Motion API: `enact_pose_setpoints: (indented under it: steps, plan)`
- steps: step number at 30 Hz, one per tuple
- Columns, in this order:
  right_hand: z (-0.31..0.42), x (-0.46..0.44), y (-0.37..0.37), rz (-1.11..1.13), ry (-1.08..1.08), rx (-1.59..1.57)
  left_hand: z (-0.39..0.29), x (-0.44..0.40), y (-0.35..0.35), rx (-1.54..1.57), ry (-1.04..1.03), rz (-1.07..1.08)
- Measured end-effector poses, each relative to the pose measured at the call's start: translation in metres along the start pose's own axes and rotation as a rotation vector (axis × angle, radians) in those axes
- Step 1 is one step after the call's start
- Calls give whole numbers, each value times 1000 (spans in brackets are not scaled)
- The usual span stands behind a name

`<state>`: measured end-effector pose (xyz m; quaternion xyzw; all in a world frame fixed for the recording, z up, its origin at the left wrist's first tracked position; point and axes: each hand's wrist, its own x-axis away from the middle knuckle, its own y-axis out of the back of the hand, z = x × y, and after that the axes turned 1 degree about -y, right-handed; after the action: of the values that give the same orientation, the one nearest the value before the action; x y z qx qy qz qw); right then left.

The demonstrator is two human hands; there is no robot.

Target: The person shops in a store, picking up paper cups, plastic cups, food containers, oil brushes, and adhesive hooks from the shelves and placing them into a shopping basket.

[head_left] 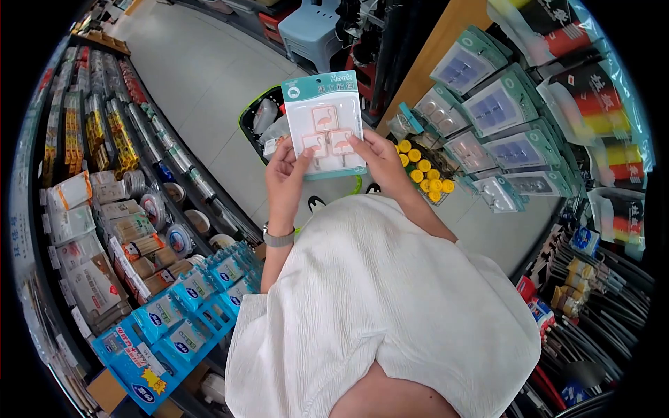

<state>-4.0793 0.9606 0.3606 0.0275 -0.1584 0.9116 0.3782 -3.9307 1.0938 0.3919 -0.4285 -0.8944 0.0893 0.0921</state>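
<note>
A pack of adhesive hooks (327, 159), its teal and white card printed "Hook" and showing three pink flamingo squares, is held upright in front of me. My left hand (284, 174) grips its lower left edge, thumb on the front. On the lower right side, my right hand (382, 159) pinches the card the same way. The fingers behind the card are partly hidden. Beyond the pack, a dark shopping basket with a green rim (244, 111) stands on the floor, holding several plastic-wrapped goods; the pack covers part of it.
Hook packs (498, 104) hang on the right. Several yellow-capped items (424, 167) stand low beside them. Shelves on the left carry wrapped goods, bundled sticks (143, 247) and blue boxes (185, 341). A light blue plastic stool (311, 31) stands ahead on the tiled floor.
</note>
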Motion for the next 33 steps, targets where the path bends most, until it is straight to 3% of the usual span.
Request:
enact_pose_setpoints:
  steps: [8,13,14,16,18,19,24,33]
  plan:
    - [10,-13,-5,115,-38,115,3,5,7,-25,-18,-119]
    - [-10,-32,-3,158,-81,10,21,1,7,20,-27,-219]
    - [-19,-38,-2,171,-87,11,34,-2,14,16,49,-217]
    - [-43,-53,0,188,-306,-21,57,-5,24,15,123,-228]
    - [-81,-62,7,200,-411,2,77,-2,30,-38,447,-259]
    - [-100,-67,9,202,-505,22,96,-1,36,-64,477,-284]
    - [-154,-65,14,153,-571,131,158,14,63,-8,565,-333]
    - [-200,-86,-7,85,-635,223,174,13,93,225,633,-317]
